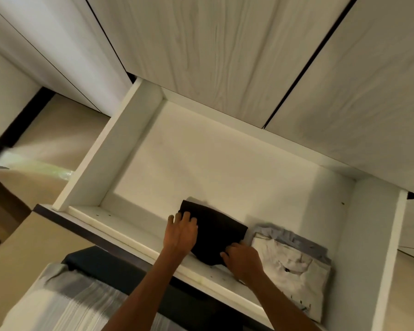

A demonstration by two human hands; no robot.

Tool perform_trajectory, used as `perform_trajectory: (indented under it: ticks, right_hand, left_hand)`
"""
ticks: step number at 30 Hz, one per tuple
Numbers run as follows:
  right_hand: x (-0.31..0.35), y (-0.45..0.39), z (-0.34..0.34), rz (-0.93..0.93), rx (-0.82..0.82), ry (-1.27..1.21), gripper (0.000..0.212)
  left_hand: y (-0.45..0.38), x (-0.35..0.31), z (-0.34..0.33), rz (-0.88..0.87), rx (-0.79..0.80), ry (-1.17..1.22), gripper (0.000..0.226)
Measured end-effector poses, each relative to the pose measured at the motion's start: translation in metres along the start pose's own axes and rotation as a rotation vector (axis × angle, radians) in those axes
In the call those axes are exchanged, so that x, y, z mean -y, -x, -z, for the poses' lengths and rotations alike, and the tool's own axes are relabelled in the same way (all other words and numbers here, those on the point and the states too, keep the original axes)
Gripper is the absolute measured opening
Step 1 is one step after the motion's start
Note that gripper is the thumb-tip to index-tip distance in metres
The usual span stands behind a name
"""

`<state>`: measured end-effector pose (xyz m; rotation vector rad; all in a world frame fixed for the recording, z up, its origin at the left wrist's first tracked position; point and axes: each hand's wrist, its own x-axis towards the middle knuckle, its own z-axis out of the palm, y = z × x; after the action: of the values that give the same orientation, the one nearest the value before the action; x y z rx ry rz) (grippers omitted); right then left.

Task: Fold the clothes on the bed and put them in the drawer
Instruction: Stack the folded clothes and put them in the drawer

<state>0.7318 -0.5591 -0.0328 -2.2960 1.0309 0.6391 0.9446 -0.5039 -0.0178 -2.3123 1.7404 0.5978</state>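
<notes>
the wide white wooden drawer (110, 149) stands pulled out from under the pale wood-grain wardrobe doors (213, 44), and both of the person's bare arms reach down into it. a folded black cloth garment (215, 232) lies flat on the drawer floor near the front wall, toward the right half. the left hand (181, 231) rests on the garment's left edge, fingers spread and fairly straight, their tips lying over the upper left corner of the fabric; it presses or touches rather than clasps. the right hand (243, 258) sits at the garment's lower right corner, fingers curled down at the fabric's edge; whether they actually pinch the cloth or only rest against it i cannot tell, as the back of the hand hides the fingertips. so the black piece lies between the two hands, mostly beyond them and above the wrists.

just to the right of it, touching or nearly so, lies a folded stack: a cream-white garment (294, 273) on top of a grey-blue folded cloth (294, 236) whose edge shows behind it. the stack fills the front right corner of the drawer.

below the drawer front, a striped grey and white bedcover (65, 304) shows at the bottom left, with a dark panel (110, 266) above it.
</notes>
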Motion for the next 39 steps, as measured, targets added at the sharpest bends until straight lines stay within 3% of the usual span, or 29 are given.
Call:
perform_trajectory:
  ticks: [2,4,7,13,17,22,26,34,39]
  right_hand:
    - [0.001,-0.011,0.001,0.026,-0.103,-0.012,0.028]
    - [0.002,-0.022,0.004,0.003,-0.062,-0.018,0.050]
    - [0.004,-0.028,-0.003,0.008,0.148,0.065,0.077]
    - [0.007,-0.023,-0.009,-0.043,0.367,0.123,0.083]
    - [0.002,-0.015,0.003,-0.006,0.323,0.103,0.077]
    - [-0.016,0.012,0.036,0.086,0.036,0.090,0.071]
    - [-0.050,0.043,0.051,0.095,-0.076,0.150,0.067]
    - [-0.139,0.129,0.062,0.195,-0.182,0.241,0.067]
    - [-0.197,0.191,0.059,0.293,-0.143,0.261,0.065]
  left_hand:
    - [-0.008,-0.002,-0.003,-0.041,-0.075,0.074,0.034]
    - [-0.014,0.000,-0.008,-0.115,0.023,0.047,0.060]
    - [-0.007,0.012,-0.022,-0.138,0.218,-0.002,0.090]
    - [0.016,0.021,-0.021,-0.112,0.471,-0.057,0.072]
    - [0.026,0.014,-0.008,-0.055,0.401,-0.035,0.070]
    - [0.039,-0.018,0.007,0.066,0.177,0.054,0.072]
    - [0.053,-0.066,0.021,0.167,0.084,0.118,0.072]
    - [0.105,-0.187,0.021,0.312,0.024,0.195,0.077]
    - [0.172,-0.285,0.000,0.461,-0.027,0.275,0.072]
